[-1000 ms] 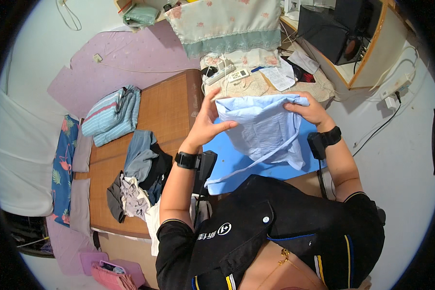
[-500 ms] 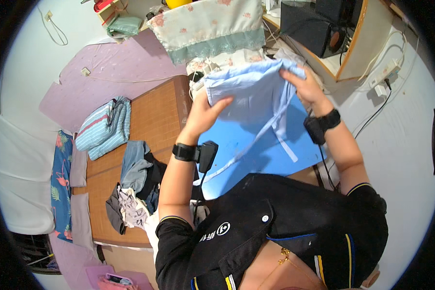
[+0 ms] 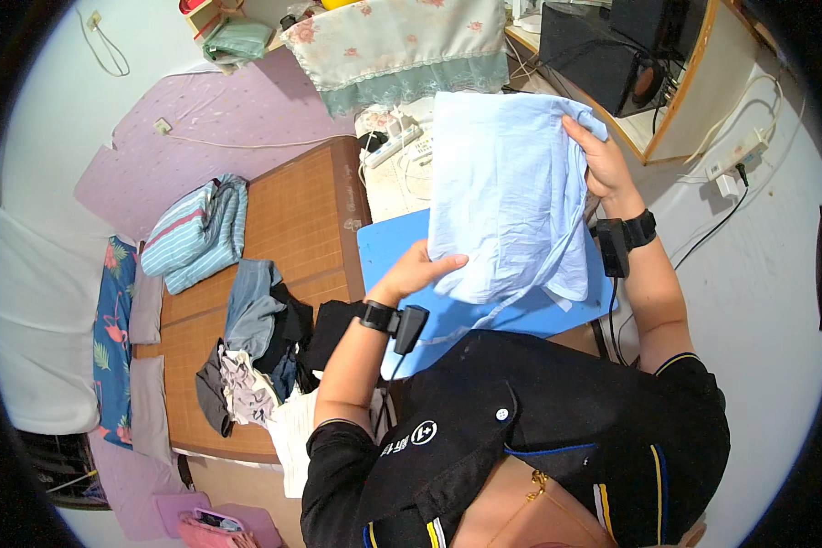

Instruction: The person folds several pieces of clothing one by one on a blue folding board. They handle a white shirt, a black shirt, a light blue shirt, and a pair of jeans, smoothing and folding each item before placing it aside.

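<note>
Light blue garment (image 3: pixel 507 196), held up off the blue table (image 3: pixel 384 251), between my two hands. My left hand (image 3: pixel 416 274) is closed on the lower edge, thumb laid over the cloth, fingers tucked behind it. My right hand (image 3: pixel 598 160) pinches the upper right edge near the top corner; the fingers are curled shut on the fabric.

Judgement on handling: the cloth hangs with loose folds and a thin strap trailing below my left hand. To get a clean fold I should keep both grips at the edges, pull them gently apart so the panel goes taut, and level the two corners before lowering it.

Just under my hands: the blue table, mostly hidden by the hanging cloth. Left of my left hand: a heap of dark and grey clothes (image 3: pixel 256 338) on a woven mat (image 3: pixel 301 196). Beyond that, a striped folded bundle (image 3: pixel 196 233). Beyond my right hand: a floral cover (image 3: pixel 402 41) and a dark speaker box (image 3: pixel 603 46).
</note>
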